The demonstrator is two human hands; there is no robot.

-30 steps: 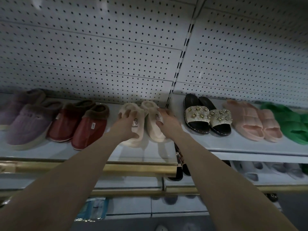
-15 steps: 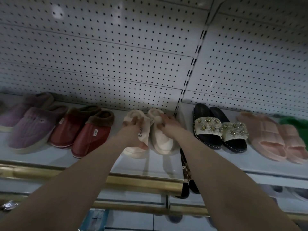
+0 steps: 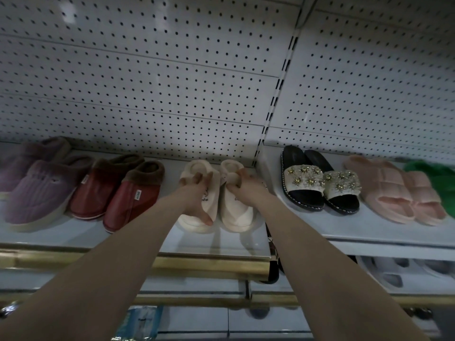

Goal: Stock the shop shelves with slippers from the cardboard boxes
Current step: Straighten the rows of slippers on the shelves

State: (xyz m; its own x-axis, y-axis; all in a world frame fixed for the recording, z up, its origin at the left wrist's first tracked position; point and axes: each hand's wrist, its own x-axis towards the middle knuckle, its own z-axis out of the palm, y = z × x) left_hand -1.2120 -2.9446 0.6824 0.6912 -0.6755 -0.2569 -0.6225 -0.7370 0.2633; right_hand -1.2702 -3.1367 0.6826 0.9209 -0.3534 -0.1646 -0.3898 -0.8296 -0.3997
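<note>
A pair of cream fluffy slippers stands side by side on the white shelf [image 3: 216, 244], toes toward me. My left hand [image 3: 197, 196] grips the strap of the left cream slipper [image 3: 194, 221], thumb down its side and fingers curled over the top. My right hand [image 3: 246, 187] grips the strap of the right cream slipper [image 3: 237, 216] from above. Both slippers rest on the shelf near the upright between two shelf bays. No cardboard box is in view.
Left of the cream pair sit red fur-lined slippers [image 3: 123, 193] and purple slippers [image 3: 37, 188]. On the right bay stand black beaded sandals [image 3: 317, 185], pink slides [image 3: 394, 190] and green slides [image 3: 433, 178]. A pegboard wall [image 3: 197, 82] rises behind. Lower shelves hold more footwear.
Both hands have slid further back over the cream slippers' straps, and the pair sits slightly deeper on the shelf. My view has tilted and moved closer.
</note>
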